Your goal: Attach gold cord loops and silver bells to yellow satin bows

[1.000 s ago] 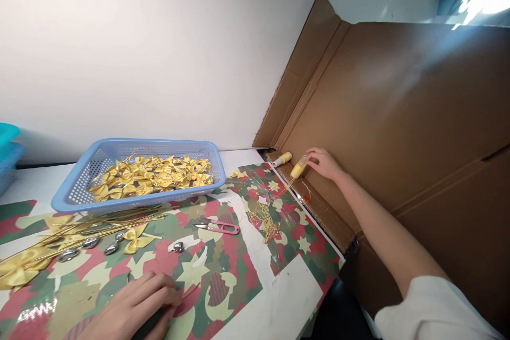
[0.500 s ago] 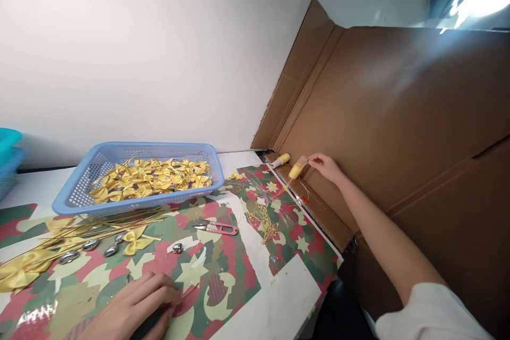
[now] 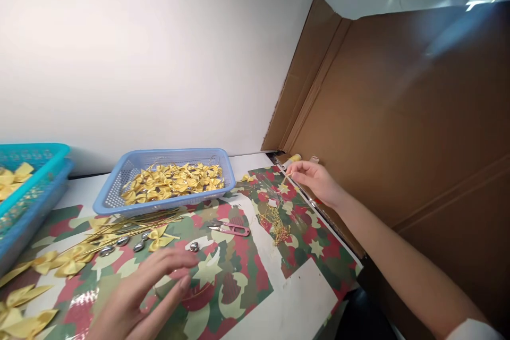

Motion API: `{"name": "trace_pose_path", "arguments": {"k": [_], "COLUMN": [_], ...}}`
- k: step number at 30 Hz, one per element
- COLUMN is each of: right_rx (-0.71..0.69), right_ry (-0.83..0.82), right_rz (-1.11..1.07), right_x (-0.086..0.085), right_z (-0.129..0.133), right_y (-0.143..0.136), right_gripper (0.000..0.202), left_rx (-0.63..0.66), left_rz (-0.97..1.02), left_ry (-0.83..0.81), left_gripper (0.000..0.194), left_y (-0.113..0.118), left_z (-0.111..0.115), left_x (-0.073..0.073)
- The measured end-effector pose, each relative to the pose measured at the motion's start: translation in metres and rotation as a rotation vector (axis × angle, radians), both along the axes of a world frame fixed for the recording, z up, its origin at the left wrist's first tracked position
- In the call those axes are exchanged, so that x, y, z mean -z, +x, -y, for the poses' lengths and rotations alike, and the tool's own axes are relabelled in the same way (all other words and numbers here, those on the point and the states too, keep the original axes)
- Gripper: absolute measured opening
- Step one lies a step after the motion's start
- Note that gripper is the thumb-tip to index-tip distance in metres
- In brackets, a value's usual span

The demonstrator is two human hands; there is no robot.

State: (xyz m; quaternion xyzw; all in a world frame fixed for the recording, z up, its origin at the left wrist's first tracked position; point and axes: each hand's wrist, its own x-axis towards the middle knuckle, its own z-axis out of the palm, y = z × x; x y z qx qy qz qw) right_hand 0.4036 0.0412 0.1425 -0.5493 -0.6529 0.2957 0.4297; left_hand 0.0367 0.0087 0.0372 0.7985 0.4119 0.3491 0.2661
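My left hand (image 3: 147,289) hovers low over the patterned sheet with thumb and fingers apart, holding nothing. A silver heart-shaped bead (image 3: 194,247) lies just beyond its fingertips. At the right edge of the table, my right hand (image 3: 316,183) pinches a thin yellow thread (image 3: 286,179) between thumb and forefinger. Close behind it lies a yellow thread spool (image 3: 295,159); a second spool (image 3: 314,159) is mostly hidden by that hand. Left of centre, a yellow bow (image 3: 158,238) rests beside several silver beads (image 3: 122,241) and gold ties (image 3: 139,220).
A blue basket (image 3: 104,199) of yellow bows stands at the back, and stacked baskets (image 3: 48,191) are at the left. Pink thread snips (image 3: 235,229) and a tangle of gold thread scraps (image 3: 279,228) lie on the sheet. A tall cardboard panel (image 3: 398,117) closes the right side.
My right hand has drawn away from the spool toward the table, thread in its fingers. My left hand has lifted and its fingers have spread. The view has shifted left.
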Motion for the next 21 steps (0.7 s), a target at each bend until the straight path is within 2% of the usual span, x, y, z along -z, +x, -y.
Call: {"name": "trace_pose_path", "arguments": {"k": [5,7,9,11,13,15,17,21], "right_rx": [-0.318,-0.378,-0.402,-0.412,-0.424,-0.452,-0.485,-0.522], "right_ry": [-0.01,-0.027,-0.03,-0.022,-0.03,-0.051,-0.075,-0.088], "right_rz": [-0.267,-0.294,-0.289,-0.287,-0.315,-0.366,-0.415,-0.466], "right_x": [-0.017,-0.019,-0.018,-0.017,-0.015,-0.014,-0.012,-0.008], "right_z": [0.014,0.017,0.018,0.02,0.021,0.022,0.023,0.023], "right_y": [-0.05,-0.061,-0.068,-0.073,-0.076,-0.077,-0.079,-0.079], "right_gripper": [0.023,0.021,0.017,0.015,0.015,0.016,0.017,0.02], "left_rx": [-0.011,0.07,0.216,0.34,0.443,0.538,0.577,0.597], "left_rz": [0.126,0.168,0.183,0.219,0.369,0.489,0.515,0.517], "left_ry": [-0.197,-0.243,-0.313,-0.375,-0.501,-0.634,-0.7,-0.73], "left_gripper": [0.033,0.034,0.037,0.043,0.042,0.048,0.045,0.028], "left_y": [0.031,0.049,0.066,0.082,0.095,0.103,0.108,0.108], "left_z": [-0.021,-0.027,-0.03,-0.032,-0.035,-0.039,-0.043,-0.044], "left_x": [-0.06,-0.077,-0.087,-0.09,-0.087,-0.082,-0.078,-0.075]}}
